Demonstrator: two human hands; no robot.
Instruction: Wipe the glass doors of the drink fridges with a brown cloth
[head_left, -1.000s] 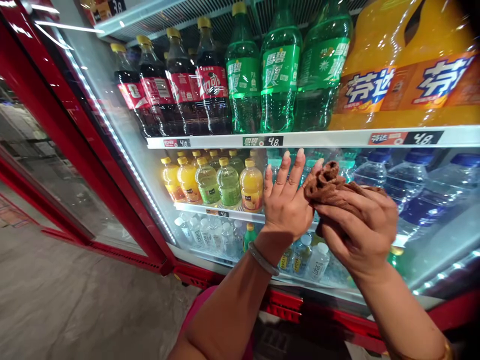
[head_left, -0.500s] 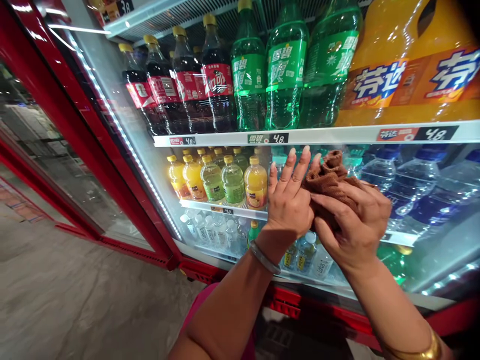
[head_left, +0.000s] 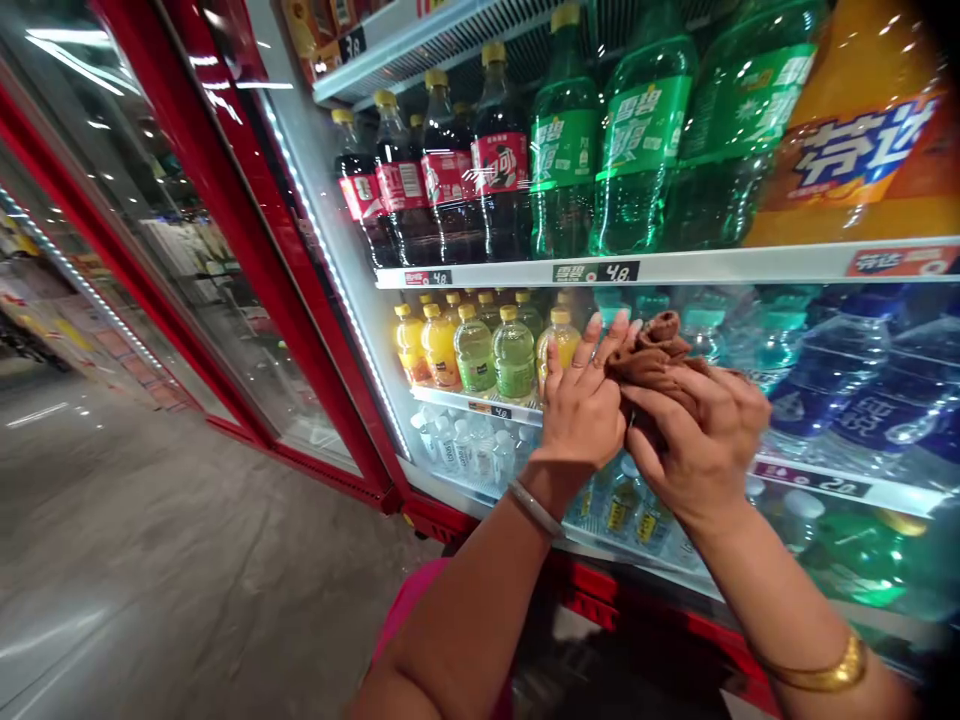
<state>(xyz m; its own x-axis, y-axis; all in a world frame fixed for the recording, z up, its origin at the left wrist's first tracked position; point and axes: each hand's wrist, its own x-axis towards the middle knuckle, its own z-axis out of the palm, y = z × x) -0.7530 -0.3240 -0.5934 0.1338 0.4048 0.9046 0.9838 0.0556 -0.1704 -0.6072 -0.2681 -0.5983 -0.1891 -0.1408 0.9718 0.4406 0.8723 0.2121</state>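
Head view: a bunched brown cloth (head_left: pixel 654 352) is pinched between the right hand's (head_left: pixel 701 435) thumb and fingers, appearing just below the upper shelf's (head_left: pixel 502 274) front edge. A firm grip on the lower folds, with the left hand (head_left: pixel 585 405) relaxed, would probably control it best. That hand is spread, fingers pointing up, its inner side against the cloth (the thumb is hidden). Both forearms reach forward, converging at the wrists.

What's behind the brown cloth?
Past the upper edge of the brown cloth, bunched in the right hand, bottles with teal caps show. What lies directly behind the cloth and that hand is covered and cannot be seen.
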